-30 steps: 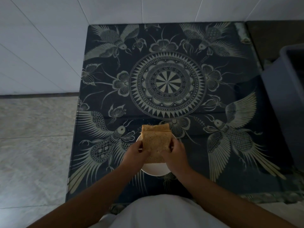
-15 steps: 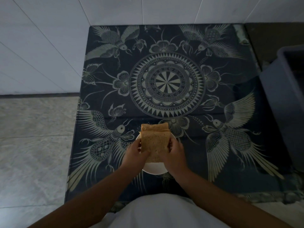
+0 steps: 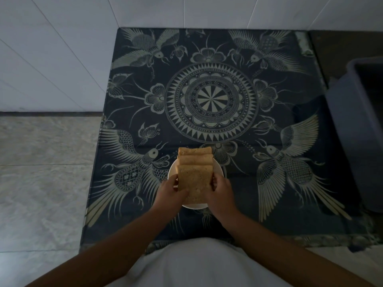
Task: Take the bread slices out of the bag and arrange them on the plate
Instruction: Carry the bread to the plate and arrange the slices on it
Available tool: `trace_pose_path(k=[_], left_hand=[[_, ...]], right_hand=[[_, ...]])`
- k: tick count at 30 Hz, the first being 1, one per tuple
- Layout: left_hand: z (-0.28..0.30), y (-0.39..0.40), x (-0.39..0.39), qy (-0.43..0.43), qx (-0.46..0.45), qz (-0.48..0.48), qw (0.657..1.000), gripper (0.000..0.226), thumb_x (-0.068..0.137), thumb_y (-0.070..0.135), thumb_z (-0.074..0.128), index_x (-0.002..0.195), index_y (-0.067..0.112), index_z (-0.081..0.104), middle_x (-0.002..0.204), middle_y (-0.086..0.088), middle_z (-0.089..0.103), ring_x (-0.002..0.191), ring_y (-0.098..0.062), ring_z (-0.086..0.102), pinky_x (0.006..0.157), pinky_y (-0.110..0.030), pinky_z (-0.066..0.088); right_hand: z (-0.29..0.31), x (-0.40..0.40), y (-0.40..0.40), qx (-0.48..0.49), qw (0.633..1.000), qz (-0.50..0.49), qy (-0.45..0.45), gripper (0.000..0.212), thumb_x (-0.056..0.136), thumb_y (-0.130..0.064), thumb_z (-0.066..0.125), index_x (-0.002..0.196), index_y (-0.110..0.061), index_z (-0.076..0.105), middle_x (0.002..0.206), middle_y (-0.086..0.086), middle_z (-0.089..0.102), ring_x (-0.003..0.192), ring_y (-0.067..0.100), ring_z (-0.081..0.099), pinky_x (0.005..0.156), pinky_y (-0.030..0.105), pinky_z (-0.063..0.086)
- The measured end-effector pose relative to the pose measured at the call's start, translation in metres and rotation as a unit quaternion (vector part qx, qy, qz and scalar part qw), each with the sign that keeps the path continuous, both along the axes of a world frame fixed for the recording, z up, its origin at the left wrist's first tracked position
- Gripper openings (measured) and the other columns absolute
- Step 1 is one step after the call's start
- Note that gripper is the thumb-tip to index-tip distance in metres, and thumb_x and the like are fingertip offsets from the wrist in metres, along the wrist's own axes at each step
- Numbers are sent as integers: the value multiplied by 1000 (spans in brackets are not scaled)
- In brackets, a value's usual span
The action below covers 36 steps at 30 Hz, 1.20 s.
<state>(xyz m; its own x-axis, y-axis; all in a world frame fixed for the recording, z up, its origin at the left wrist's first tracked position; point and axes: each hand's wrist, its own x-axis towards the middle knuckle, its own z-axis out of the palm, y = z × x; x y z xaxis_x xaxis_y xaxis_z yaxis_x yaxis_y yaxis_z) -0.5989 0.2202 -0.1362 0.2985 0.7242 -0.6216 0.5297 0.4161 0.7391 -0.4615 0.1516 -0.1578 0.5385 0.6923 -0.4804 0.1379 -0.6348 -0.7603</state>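
A small white plate [image 3: 219, 167] sits near the table's front edge. Three brown bread slices lie on it, fanned so each overlaps the one behind. The nearest slice [image 3: 194, 181] is held by its side edges: my left hand [image 3: 169, 192] pinches the left edge and my right hand [image 3: 220, 191] the right edge. Behind it show the top strips of the middle slice [image 3: 196, 159] and the far slice [image 3: 194, 151]. No bread bag is in view.
The table [image 3: 269, 204] has a dark cloth with pale bird and mandala patterns under glass. A grey plastic bin [image 3: 360, 129] stands at the right edge. White tiled wall lies behind, and pale floor tiles to the left.
The top slice has slid toward me under both hands, uncovering a third strip of bread behind it. The hands followed slightly toward the table's front edge.
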Motion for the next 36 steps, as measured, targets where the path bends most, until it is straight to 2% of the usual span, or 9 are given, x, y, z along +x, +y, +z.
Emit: trace_pose_path(k=[5,9,11,14,18,22,29,33,36], left_hand=[[-4,-6,-3,-1,11,5,1000,44,84,3,62,128,5,57,115,-12,65,103,-27,65,87,-55,56],[-4,-9,-6,26,30,-7,999,51,85,11,64,134,8,51,128,-14,53,115,-30,55,94,-54,52],[-5,-11,-6,18,27,-9,999,43,84,9,62,127,9,56,122,-14,58,107,-26,59,88,-48,55],[-6,-14,-5,5,10,-11,1000,42,84,6,60,126,9,57,114,-8,64,98,-16,62,74,-26,52],[-6,-15,-5,-9,-8,9,1000,40,85,4,60,125,8,59,112,-7,66,101,-22,63,86,-40,55],[-8,-18,-8,-20,-9,23,999,37,86,5,60,123,12,60,102,2,66,91,-10,63,66,-20,50],[-11,-19,-11,-30,-11,12,999,38,87,8,62,123,19,55,100,11,62,89,-3,60,63,-15,45],[-14,-21,-14,-40,0,14,999,34,87,4,62,113,24,53,99,10,63,88,-4,62,62,-15,47],[-17,-25,-14,-48,10,13,999,35,86,3,63,116,20,56,101,7,64,89,-6,64,56,-8,50]], right_hand=[[-3,-1,-6,-8,1000,8,2,30,85,-23,64,113,-13,61,113,12,56,99,23,61,84,44,56],[-5,3,-10,-34,999,24,-18,36,85,-30,65,118,-15,59,113,5,48,99,19,57,82,35,51],[-6,4,-12,-41,998,37,-19,39,86,-33,65,119,-14,60,114,5,49,100,20,57,83,35,51],[-7,6,-13,-41,998,51,-20,37,89,-33,63,119,-12,61,116,8,51,101,21,58,85,37,52],[-7,5,-15,-37,998,48,-17,35,90,-30,62,121,-15,60,117,5,47,100,19,56,81,31,46],[-8,2,-21,-44,998,52,-3,42,85,-31,66,123,-17,55,115,0,43,95,13,52,74,24,42],[-9,3,-21,-51,998,46,6,44,83,-28,68,122,-10,58,120,10,49,103,23,59,88,43,55],[-8,2,-21,-41,998,50,-14,41,85,-29,66,122,-14,56,120,7,45,97,15,52,78,28,45],[-9,-2,-24,-35,998,52,-25,44,86,-31,68,125,-17,53,118,1,39,97,12,51,73,16,41]])
